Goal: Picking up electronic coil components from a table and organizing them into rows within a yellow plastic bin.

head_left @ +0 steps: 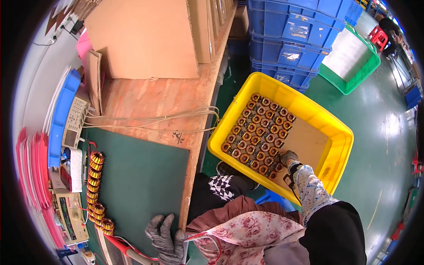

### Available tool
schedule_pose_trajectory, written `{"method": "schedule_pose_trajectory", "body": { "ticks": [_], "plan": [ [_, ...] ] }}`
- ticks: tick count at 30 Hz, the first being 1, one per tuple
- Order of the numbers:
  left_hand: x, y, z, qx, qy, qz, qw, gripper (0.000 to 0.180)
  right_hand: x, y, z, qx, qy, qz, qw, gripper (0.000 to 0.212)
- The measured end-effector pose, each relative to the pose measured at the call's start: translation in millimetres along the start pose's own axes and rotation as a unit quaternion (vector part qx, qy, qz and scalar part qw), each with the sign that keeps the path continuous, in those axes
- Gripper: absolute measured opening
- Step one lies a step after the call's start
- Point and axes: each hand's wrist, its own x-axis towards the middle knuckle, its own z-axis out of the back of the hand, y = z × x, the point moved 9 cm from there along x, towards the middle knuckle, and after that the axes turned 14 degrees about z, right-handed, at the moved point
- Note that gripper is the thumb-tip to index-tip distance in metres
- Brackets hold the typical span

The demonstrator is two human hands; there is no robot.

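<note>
My right hand [289, 157], in a grey glove, reaches down into a yellow plastic bin [302, 108]. Its fingers are closed on a copper-wound toroidal coil at the edge of the laid-out rows, though the glove hides most of that coil. Several more toroidal coils [256, 128] lie in close rows on a brown cardboard sheet [304, 139] in the bin. At the workbench's near edge, my left hand [165, 238] wears a grey glove and is open, fingers apart, holding nothing. A curved line of yellow-and-black toroidal coils [94, 181] sits on the green mat [141, 172].
Stacked blue crates [287, 39] stand beyond the bin, with a green crate [349, 66] to their right. Cardboard sheets [141, 39] lean at the bench's far end. Pale cables [163, 118] cross the wood from a bench instrument [75, 121]. Red tubing [121, 245] lies near my left hand.
</note>
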Motion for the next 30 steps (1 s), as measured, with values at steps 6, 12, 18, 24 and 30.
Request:
{"method": "schedule_pose_trajectory", "body": {
  "ticks": [6, 12, 18, 24, 30],
  "plan": [
    [-4, 11, 1, -0.072, 0.013, 0.036, 0.997, 0.038, 9, -3, 5, -0.010, -0.008, -0.004, 1.000, 0.038],
    [0, 3, 4, 0.004, -0.003, 0.017, 1.000, 0.042, 21, -10, 9, -0.033, -0.018, 0.013, 0.999, 0.040],
    [0, 1, 3, 0.003, -0.012, 0.006, 1.000, 0.041, 35, -30, 8, -0.101, -0.044, 0.070, 0.991, 0.042],
    [0, 5, -2, -0.008, 0.008, 0.017, 1.000, 0.043, 42, -38, 11, -0.120, -0.049, 0.097, 0.987, 0.045],
    [-11, 18, -1, -0.019, -0.001, 0.031, 0.999, 0.039, 101, -79, 24, 0.365, -0.101, -0.024, 0.925, 0.027]
  ]
}}
